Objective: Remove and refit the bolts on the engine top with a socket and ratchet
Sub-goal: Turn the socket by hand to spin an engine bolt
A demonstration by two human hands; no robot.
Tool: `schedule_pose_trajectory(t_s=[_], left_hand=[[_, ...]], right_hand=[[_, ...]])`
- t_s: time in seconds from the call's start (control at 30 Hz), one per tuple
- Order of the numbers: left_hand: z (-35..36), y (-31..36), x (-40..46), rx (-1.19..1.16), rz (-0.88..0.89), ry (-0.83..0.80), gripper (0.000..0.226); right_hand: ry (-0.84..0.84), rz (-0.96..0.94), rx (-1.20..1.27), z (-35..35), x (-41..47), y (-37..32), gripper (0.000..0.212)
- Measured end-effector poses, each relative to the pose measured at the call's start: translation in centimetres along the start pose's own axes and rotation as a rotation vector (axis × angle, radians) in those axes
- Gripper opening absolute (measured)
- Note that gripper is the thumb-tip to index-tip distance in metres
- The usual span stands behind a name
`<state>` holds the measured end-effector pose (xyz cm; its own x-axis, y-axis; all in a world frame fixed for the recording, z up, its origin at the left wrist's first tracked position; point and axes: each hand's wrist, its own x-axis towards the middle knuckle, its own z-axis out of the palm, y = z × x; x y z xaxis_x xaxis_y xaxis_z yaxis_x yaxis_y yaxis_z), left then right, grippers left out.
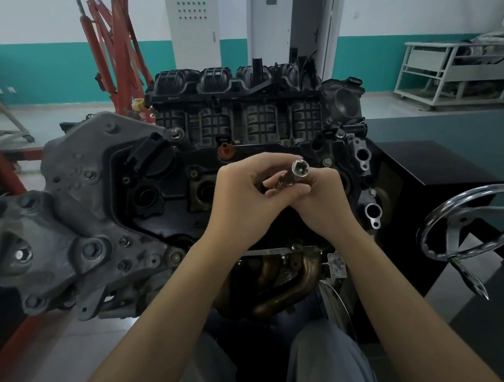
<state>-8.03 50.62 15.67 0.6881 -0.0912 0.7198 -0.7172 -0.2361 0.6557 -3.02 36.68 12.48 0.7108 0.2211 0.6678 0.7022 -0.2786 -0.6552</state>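
Observation:
Both hands meet above the black valve cover [166, 204] of the engine. My left hand [245, 197] and my right hand [322, 203] together grip a chrome socket [299, 168] on a short metal tool, its open end pointing up toward me. Fingers curl round the tool's lower part, which is mostly hidden. A bolt head [327, 162] sits on the cover's far edge to the right of the socket; another bolt [193, 173] lies left of my hands.
The black intake manifold [236, 100] rises behind the cover. A grey timing cover [73, 212] is at the left. A chrome handwheel [472, 220] of the stand sticks out at the right. A red engine hoist [110, 51] stands behind.

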Motion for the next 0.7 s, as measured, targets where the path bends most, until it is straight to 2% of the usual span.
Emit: schedule_pose_trajectory(t_s=[0.17, 0.37, 0.53, 0.6, 0.7], left_hand=[[0.14, -0.10, -0.06, 0.089, 0.035, 0.031, 0.026], [-0.06, -0.03, 0.01, -0.111, -0.027, -0.079, 0.031], [0.59, 0.06, -0.11, 0.102, 0.000, 0.049, 0.019], [0.67, 0.07, -0.12, 0.116, 0.018, 0.056, 0.020], [0.26, -0.05, 0.04, -0.020, -0.020, -0.008, 0.028]], right_hand=[[-0.008, -0.031, -0.033, 0.04, -0.05, -0.16, 0.020], [-0.008, -0.018, -0.042, 0.01, -0.06, -0.27, 0.024], [0.012, -0.006, -0.064, 0.08, 0.01, -0.13, 0.016], [-0.037, -0.025, -0.024, -0.10, -0.03, -0.43, 0.022], [-0.135, -0.010, 0.049, -0.63, 0.16, -0.90, 0.030]])
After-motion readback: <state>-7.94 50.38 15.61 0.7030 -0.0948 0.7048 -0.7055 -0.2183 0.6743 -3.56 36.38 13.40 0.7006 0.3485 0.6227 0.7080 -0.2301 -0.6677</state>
